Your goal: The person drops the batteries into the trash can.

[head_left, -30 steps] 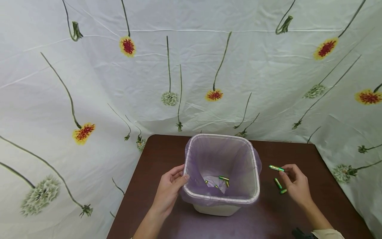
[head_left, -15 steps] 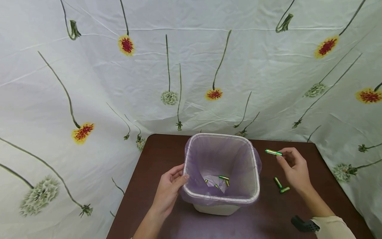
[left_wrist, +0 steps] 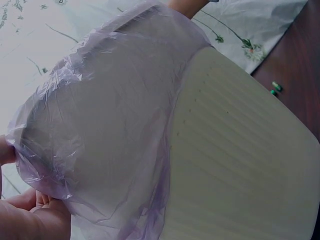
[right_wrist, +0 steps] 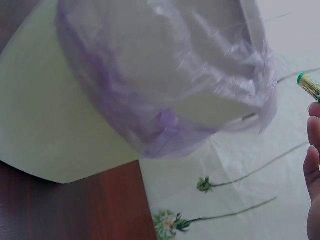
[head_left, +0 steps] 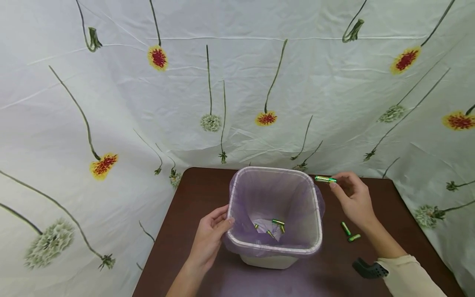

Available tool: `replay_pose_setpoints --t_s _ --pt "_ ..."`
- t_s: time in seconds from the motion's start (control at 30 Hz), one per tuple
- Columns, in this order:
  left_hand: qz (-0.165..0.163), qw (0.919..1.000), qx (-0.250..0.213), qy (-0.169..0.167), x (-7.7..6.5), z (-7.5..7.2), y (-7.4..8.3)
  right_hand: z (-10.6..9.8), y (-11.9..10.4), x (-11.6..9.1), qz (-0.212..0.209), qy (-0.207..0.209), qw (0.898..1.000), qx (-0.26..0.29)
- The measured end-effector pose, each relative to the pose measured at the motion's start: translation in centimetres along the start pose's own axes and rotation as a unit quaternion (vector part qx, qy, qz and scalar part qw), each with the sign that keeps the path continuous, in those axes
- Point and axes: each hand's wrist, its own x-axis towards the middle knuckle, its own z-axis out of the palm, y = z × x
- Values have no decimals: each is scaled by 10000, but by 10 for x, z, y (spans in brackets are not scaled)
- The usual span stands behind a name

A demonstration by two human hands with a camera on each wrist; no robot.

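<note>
A pale trash can (head_left: 270,261) lined with a thin purple plastic bag (head_left: 241,231) stands on the dark table. My left hand (head_left: 210,237) grips its left rim, thumb on top and fingers underneath; the left wrist view shows that hand (left_wrist: 35,215) at the bag-covered edge. Thumb and fingers of my right hand (head_left: 354,198) pinch a green-and-gold battery (head_left: 325,179) by one end, level with the can's far right corner. The right wrist view has the same battery (right_wrist: 310,86) at its right edge. Inside the can lie several similar batteries (head_left: 278,222) on the bag's bottom.
Two more batteries, one upright in view (head_left: 346,228) and one slanted (head_left: 354,238), lie on the brown table (head_left: 200,185) right of the can. A flower-printed white cloth (head_left: 237,90) hangs behind and at both sides. A black strap-like object (head_left: 369,269) sits by the right sleeve.
My right hand has risen and moved left with the battery, from beside the two loose batteries to near the can's far right corner. The left hand and can hold still.
</note>
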Motion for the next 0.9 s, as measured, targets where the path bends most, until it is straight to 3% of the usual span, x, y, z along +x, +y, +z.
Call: replay_pose_setpoints --t_s 0.5,0.77,0.9 --pt "3 9999 -124 -11 -1 -4 -1 26 -19 22 -778 -827 9933 -208" --pt "5 9999 -142 -52 1 -3 -2 37 -27 34 -960 -1113 9885 -349" --pt "-27 9999 -142 -71 1 -3 -2 42 -29 43 -1011 -1644 9801 -462"
